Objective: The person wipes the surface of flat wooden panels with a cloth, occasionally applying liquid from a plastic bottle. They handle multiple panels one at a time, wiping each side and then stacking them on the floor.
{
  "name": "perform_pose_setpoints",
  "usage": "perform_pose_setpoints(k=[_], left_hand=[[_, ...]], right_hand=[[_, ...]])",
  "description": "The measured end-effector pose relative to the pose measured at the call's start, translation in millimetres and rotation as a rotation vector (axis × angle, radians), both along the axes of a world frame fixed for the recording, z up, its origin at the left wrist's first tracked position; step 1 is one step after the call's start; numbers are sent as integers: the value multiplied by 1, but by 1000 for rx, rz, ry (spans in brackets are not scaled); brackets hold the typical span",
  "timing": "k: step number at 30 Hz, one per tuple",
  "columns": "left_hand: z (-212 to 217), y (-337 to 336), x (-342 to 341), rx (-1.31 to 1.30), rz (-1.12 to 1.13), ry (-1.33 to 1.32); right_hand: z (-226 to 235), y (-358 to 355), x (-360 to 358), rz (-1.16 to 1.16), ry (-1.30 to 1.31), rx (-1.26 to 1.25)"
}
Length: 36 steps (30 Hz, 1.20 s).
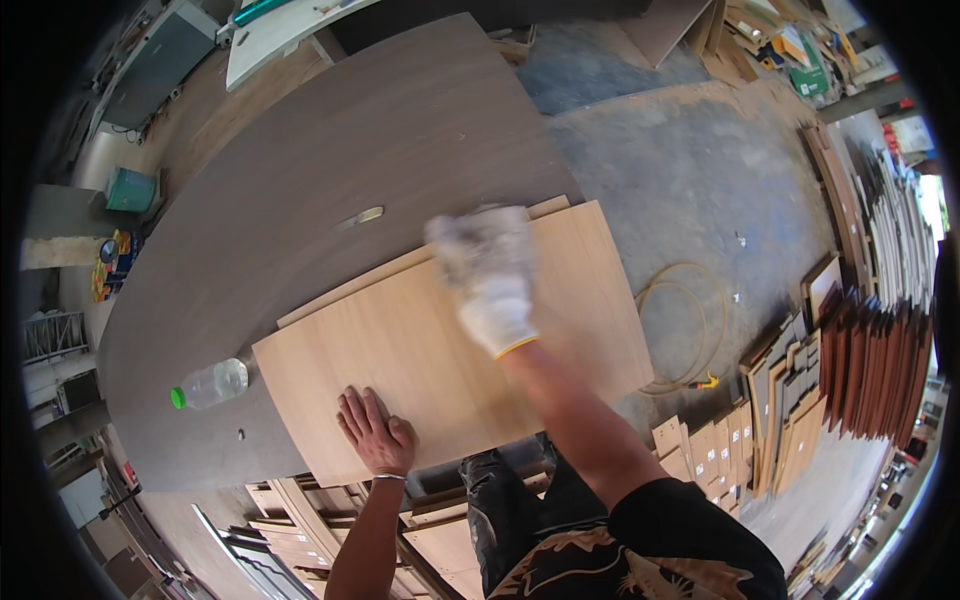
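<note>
A light wood-veneer board lies before me, with a second board of similar colour showing along its far edge. My bare left hand rests flat on the near left part of the top board, fingers stretched out. A white knitted glove with a yellow-edged cuff covers my right hand, which is over the board's far edge. Motion smears its fingers and a greyish patch there; whether it holds a cloth cannot be made out.
Beneath the boards is a large dark grey tabletop. On it lie a small knife-like tool and a clear bottle with a green cap. A yellowish hose coils on the floor at right, near stacked panels.
</note>
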<state>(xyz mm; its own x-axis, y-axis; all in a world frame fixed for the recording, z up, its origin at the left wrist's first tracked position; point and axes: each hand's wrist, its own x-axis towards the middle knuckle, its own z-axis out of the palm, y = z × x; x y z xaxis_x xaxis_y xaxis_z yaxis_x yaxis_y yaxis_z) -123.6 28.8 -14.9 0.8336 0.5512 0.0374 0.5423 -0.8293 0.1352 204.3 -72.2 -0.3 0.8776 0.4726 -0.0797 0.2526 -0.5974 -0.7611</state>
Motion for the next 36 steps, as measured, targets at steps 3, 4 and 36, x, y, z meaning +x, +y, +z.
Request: perform_pose_setpoints(k=[3, 4, 36], left_hand=[[-1, 4, -8, -7, 15, 33], [-1, 6, -11, -10, 25, 23], [16, 1, -6, -257, 125, -3]], right_hand=[[1, 17, -36, 321, -431, -82], [10, 13, -31, 394, -398, -19], [36, 198, -143, 719, -469, -102]])
